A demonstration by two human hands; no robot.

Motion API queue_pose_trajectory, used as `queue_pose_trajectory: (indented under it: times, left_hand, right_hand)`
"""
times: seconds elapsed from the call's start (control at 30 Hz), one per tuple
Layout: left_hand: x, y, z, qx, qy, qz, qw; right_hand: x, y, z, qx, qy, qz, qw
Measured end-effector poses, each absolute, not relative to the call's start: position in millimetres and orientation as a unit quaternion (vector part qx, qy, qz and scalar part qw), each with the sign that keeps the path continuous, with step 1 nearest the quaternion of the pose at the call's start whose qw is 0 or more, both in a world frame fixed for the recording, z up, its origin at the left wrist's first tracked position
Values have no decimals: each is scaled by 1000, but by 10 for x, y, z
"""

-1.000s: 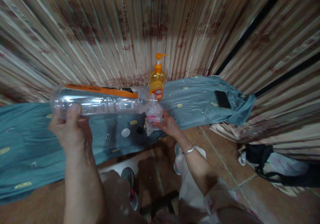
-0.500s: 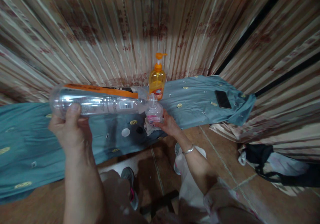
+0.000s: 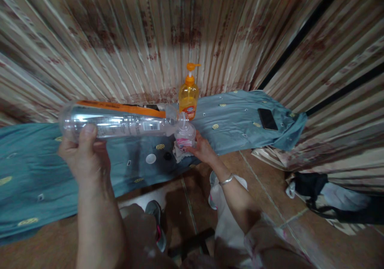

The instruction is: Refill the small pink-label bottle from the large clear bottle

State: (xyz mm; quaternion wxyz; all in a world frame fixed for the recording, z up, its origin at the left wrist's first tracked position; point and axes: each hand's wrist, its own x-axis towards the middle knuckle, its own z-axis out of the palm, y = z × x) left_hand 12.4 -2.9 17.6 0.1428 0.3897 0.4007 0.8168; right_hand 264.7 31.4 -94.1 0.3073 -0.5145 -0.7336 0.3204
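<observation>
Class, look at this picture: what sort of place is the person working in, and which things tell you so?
Probably a room in a home: a striped curtain hangs behind a ledge draped in blue cloth, with a pump soap bottle and a phone on it, above a tiled floor.
</observation>
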Motion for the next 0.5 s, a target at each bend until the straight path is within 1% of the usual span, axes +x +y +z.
queue_pose_trajectory:
  times: [0.5]
  left_hand:
    - [129,-36,183,406,384,815,154]
  right_hand:
    - [2652,313,-946,-505,-736,327,311]
